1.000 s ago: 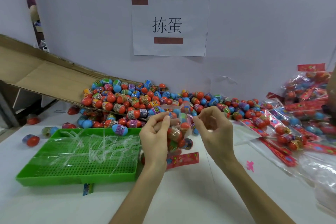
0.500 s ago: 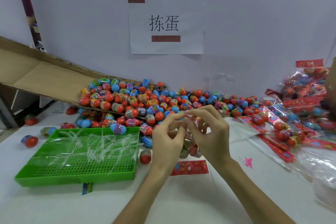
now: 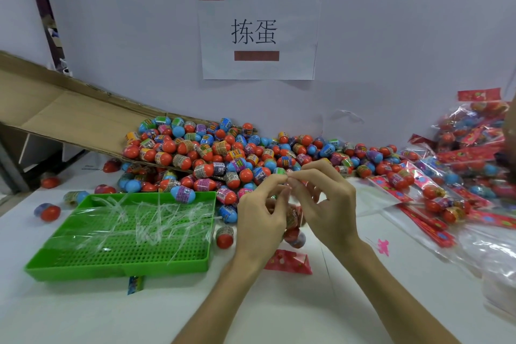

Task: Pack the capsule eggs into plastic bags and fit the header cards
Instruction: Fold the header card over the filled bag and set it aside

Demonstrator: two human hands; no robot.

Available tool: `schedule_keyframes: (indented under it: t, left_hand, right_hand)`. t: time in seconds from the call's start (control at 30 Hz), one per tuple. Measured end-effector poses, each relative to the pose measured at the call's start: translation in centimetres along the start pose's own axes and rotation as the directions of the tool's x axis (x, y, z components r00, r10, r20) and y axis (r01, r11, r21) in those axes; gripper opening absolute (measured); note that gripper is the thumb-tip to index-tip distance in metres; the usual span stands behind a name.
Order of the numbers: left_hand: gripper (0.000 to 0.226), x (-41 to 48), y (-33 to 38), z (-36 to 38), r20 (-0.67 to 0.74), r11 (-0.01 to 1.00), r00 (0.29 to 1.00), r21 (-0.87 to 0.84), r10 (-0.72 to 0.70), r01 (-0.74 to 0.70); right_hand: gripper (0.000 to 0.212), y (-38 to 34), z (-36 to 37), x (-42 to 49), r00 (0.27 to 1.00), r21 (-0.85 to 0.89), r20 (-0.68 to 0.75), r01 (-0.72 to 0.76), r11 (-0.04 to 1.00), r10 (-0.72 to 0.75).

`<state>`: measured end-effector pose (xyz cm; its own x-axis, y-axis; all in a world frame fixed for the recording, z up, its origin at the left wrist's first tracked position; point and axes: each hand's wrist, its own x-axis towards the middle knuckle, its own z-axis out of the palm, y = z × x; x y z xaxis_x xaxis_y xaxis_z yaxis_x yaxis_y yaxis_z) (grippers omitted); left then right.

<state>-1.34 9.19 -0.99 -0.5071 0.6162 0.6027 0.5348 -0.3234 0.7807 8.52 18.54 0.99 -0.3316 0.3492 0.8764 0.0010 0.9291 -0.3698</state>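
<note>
Left hand (image 3: 259,220) and right hand (image 3: 326,204) close together, fingers (image 3: 268,187) pinching at the tips

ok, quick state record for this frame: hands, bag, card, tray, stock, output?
left hand: pinches the top of the plastic bag
right hand: pinches the same bag top, fingertips close to the left's
plastic bag: hangs between the hands, capsule eggs inside
header card: red, on the table below the hands, not yet fitted
green tray: left of the hands, holds clear strips
loose eggs: piled at the foot of the cardboard chute
packed bags: heaped at right
</note>
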Motion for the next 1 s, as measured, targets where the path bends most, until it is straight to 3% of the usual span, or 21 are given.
schedule_keyframes:
  t: [0.33,0.67,0.8,1.0]
  left_hand:
    - [0.027,0.1,-0.2,0.0,0.038,0.999,0.999,0.037,0.008,-0.009]
    - [0.024,0.1,-0.1,0.1,0.040,0.998,0.999,0.049,-0.035,0.033]
    - [0.025,0.0,0.2,0.0,0.003,0.995,0.995,0.009,-0.098,0.098]
    - [0.025,0.3,-0.1,-0.2,-0.061,0.977,0.976,-0.054,-0.209,0.206]
  right_hand:
    - [0.007,-0.3,-0.3,0.2,0.996,0.033,0.028,-0.091,0.995,0.091]
    - [0.003,-0.3,-0.4,0.4,0.958,0.120,0.036,-0.288,0.950,0.286]
    - [0.005,0.3,-0.9,0.8,0.891,0.236,-0.041,-0.432,0.871,0.453]
    - [0.014,2.1,-2.4,1.5,0.725,0.295,-0.094,-0.634,0.715,0.682]
